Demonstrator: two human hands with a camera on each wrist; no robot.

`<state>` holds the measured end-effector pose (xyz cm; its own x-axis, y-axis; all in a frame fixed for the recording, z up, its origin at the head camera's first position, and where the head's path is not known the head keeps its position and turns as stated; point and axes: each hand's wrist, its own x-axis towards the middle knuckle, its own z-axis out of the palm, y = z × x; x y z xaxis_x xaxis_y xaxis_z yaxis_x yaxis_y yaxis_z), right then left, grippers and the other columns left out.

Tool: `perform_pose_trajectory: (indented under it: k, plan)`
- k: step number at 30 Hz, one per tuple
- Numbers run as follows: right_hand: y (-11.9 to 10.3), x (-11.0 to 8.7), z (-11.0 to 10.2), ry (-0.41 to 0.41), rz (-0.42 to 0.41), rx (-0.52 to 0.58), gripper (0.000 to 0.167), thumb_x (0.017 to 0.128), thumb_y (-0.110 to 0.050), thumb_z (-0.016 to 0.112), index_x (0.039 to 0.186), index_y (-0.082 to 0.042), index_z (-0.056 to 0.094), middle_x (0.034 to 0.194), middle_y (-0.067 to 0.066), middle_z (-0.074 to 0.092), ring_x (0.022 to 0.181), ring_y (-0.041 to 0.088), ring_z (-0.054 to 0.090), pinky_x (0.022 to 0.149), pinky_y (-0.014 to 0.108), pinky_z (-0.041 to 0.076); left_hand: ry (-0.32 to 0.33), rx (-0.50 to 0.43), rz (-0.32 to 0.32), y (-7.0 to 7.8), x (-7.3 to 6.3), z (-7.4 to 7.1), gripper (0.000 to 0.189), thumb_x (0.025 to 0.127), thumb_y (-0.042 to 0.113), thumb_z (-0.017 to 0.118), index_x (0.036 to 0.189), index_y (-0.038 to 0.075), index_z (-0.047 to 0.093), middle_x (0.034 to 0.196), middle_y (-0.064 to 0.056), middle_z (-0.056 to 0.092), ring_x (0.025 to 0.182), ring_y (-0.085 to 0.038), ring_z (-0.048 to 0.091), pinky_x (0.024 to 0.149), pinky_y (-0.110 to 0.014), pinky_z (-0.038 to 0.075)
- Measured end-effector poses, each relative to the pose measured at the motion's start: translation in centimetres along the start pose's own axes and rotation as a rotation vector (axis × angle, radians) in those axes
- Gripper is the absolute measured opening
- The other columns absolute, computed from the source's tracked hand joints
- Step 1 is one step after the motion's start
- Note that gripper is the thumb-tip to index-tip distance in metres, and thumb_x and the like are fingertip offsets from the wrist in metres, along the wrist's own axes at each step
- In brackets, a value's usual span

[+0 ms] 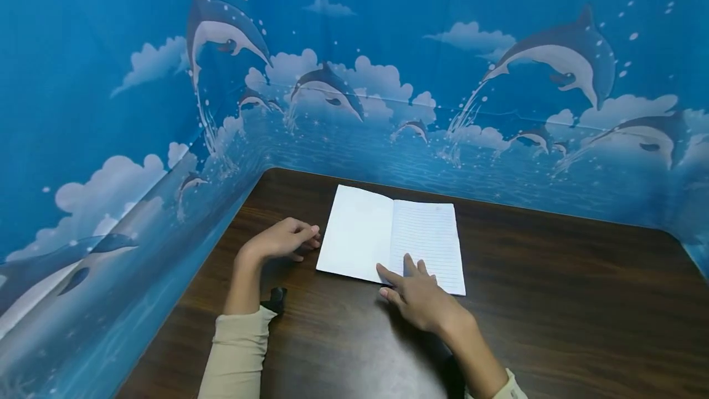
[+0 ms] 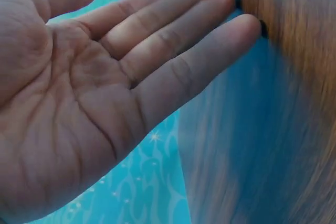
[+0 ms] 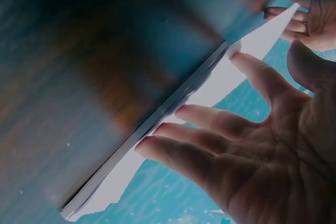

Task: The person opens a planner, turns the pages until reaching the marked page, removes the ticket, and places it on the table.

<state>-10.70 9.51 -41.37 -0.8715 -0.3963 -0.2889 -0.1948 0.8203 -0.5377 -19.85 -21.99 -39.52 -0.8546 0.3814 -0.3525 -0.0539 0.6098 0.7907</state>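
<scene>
An open notebook (image 1: 362, 233) lies flat on the dark wooden table, its left page blank and its right page ruled with lines. My right hand (image 1: 423, 297) reaches over the notebook's lower edge, fingers spread and extended across the lower part of the pages. In the right wrist view those fingertips (image 3: 152, 145) touch the notebook (image 3: 113, 187), and the thumb stands apart from it. To the left of the notebook, my left hand (image 1: 282, 239) holds nothing. Its fingers (image 2: 178, 72) are relaxed and nearly straight in the left wrist view, with their tips close to the table.
The dark wood tabletop (image 1: 570, 288) stretches right of the notebook. A blue cloth backdrop (image 1: 388, 79) printed with dolphins and clouds rises along the table's back and left edges. A small black strap piece (image 1: 275, 300) sits at the left sleeve's cuff.
</scene>
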Motion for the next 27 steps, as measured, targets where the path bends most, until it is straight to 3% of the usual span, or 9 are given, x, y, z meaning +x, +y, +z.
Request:
perform_pose_trajectory:
  k: [5,13,19,27]
  plan:
    - [0.0,0.0,0.0,-0.014,0.032,-0.01,0.054,0.112,-0.042,0.054,0.164,-0.032,0.045,0.175,0.033,0.016,0.16,0.062,0.012,0.122,0.079,0.02,-0.033,0.023,0.053,0.3,0.5,0.4,0.04,0.115,0.021,0.05,0.135,-0.009,0.067,0.132,-0.027,0.07,0.121,-0.039,0.071,0.093,-0.047,0.064]
    - [-0.3,0.1,0.1,-0.015,0.044,-0.023,0.053,0.112,-0.042,0.055,0.162,-0.03,0.048,0.175,0.033,0.018,0.16,0.062,0.013,0.122,0.078,0.023,-0.004,0.038,0.018,0.3,0.7,0.8,0.027,0.109,0.012,0.062,0.125,-0.009,0.07,0.101,-0.019,0.076,0.089,-0.024,0.073,0.079,-0.042,0.065]
    - [-0.6,0.1,0.3,-0.021,0.079,-0.06,0.052,0.111,-0.043,0.055,0.161,-0.029,0.05,0.175,0.032,0.02,0.159,0.062,0.015,0.122,0.078,0.025,-0.021,0.028,-0.012,0.1,1.1,1.5,0.022,0.103,0.008,0.07,0.118,-0.007,0.065,0.092,-0.015,0.075,0.079,-0.021,0.071,0.074,-0.038,0.064]
    - [-0.5,0.1,-0.6,-0.03,0.086,-0.049,0.053,0.111,-0.038,0.059,0.162,-0.027,0.05,0.174,0.031,0.024,0.159,0.06,0.02,0.121,0.076,0.029,0.061,0.116,-0.029,0.3,1.8,2.7,0.012,0.101,0.003,0.07,0.109,-0.003,0.062,0.082,-0.013,0.07,0.068,-0.019,0.065,0.065,-0.032,0.058]
